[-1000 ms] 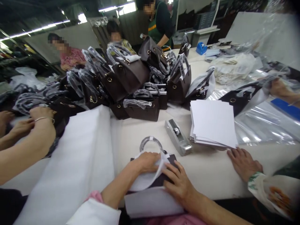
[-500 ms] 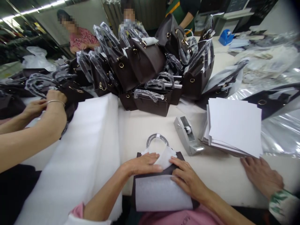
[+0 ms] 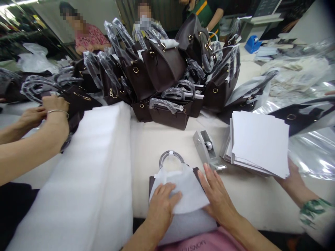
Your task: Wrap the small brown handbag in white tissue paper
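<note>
Head view: handbag (image 3: 151, 183) under left hand (image 3: 162, 200).

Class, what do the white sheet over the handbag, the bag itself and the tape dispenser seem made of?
White sheet: probably thin paper or nonwoven; matte, limp. Handbag: perhaps leather or imitation; smooth brown corners show. Tape dispenser: plastic or metal, unclear; dull grey, hard-edged body.

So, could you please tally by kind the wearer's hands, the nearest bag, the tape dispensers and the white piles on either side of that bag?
Hands: 2 (left hand, right hand)
Nearest bag: 1
Tape dispensers: 2 (grey one, blue one)
White piles: 2 (soft sheeting, cards)
Total: 7
</note>
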A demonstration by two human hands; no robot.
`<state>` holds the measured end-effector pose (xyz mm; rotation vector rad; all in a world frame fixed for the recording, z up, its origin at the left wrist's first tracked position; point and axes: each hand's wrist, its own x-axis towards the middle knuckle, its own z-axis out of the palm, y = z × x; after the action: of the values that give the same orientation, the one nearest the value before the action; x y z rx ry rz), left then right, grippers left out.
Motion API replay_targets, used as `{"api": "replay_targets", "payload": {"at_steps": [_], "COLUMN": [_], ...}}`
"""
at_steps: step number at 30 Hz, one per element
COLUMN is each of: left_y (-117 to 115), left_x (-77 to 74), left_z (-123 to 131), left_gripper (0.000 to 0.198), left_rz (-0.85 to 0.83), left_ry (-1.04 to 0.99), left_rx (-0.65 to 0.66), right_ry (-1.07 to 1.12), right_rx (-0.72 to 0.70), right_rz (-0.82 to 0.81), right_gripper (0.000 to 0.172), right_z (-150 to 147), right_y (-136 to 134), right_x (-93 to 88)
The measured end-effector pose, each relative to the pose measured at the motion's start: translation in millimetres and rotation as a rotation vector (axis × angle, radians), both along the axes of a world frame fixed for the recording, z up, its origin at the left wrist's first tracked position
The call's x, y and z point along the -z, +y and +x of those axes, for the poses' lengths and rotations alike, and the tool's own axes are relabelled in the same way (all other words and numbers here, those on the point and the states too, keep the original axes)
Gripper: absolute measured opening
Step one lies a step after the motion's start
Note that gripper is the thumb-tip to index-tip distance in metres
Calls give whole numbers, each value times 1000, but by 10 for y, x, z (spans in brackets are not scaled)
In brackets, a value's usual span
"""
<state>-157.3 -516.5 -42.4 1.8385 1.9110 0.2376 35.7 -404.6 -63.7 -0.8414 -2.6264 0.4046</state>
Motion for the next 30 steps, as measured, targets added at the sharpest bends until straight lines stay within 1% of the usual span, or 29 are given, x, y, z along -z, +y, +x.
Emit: {"api": "replay_targets", "payload": {"at_steps": [1, 2, 3, 5, 6, 7, 9, 11, 13, 14, 15, 17, 18, 19, 21, 22, 24, 27, 28, 30], "left_y": [-6, -12, -18, -29, -33, -36, -36, -39, -56, -75, -103, -182, -231, -283, -384, -426, -477, -479, -471, -462], "left_x": [-3, -11, -21, -38, -40, -38, -21, 4, 31, 43, 55, 81, 95, 111, 144, 162, 198, 250, 266, 291], "left_z": [17, 35, 54, 94, 114, 133, 168, 192, 198, 190, 173, 115, 78, 40, -21, -37, -34, 28, 51, 85], "left_gripper": [44, 44, 44, 44, 43, 43, 41, 41, 44, 46, 48, 55, 60, 65, 70, 68, 58, 39, 35, 27], "left_rz": [16, 27, 37, 50, 58, 66, 95, 123, 152, 176, 205, 259, 278, 286, 294, 305, 349, 432, 449, 467], "left_ry": [18, 38, 61, 106, 127, 146, 179, 203, 200, 197, 199, 216, 214, 196, 107, 57, -12, -41, -38, -27], "left_rx": [-1, -2, -5, -9, -11, -12, -11, -14, -17, -38, -86, -237, -304, -342, -322, -304, -301, -322, -320, -325], "right_ry": [2, 10, 18, 33, 33, 29, -11, -76, -102, -101, -97, -101, -107, -114, -134, -143, -181, -246, -252, -223], "right_rx": [-17, -74, -162, -350, -404, -413, -312, -237, -242, -264, -291, -338, -357, -374, -394, -395, -366, -284, -298, -408], "right_rz": [79, 151, 207, 270, 282, 288, 300, 310, 306, 298, 286, 258, 248, 241, 229, 225, 219, 227, 223, 206], "right_gripper": [70, 68, 63, 47, 41, 38, 40, 43, 46, 47, 48, 50, 52, 53, 55, 55, 57, 60, 59, 54], "right_z": [-23, -44, -63, -92, -106, -124, -172, -224, -250, -245, -227, -160, -121, -85, -43, -44, -95, -264, -326, -424], "right_y": [3, 0, -11, -70, -116, -170, -283, -370, -411, -416, -414, -400, -394, -390, -395, -404, -431, -474, -485, -503], "right_x": [-83, -174, -266, -413, -451, -458, -383, -222, -43, 33, 94, 168, 185, 191, 180, 164, 114, 17, -8, -24]}}
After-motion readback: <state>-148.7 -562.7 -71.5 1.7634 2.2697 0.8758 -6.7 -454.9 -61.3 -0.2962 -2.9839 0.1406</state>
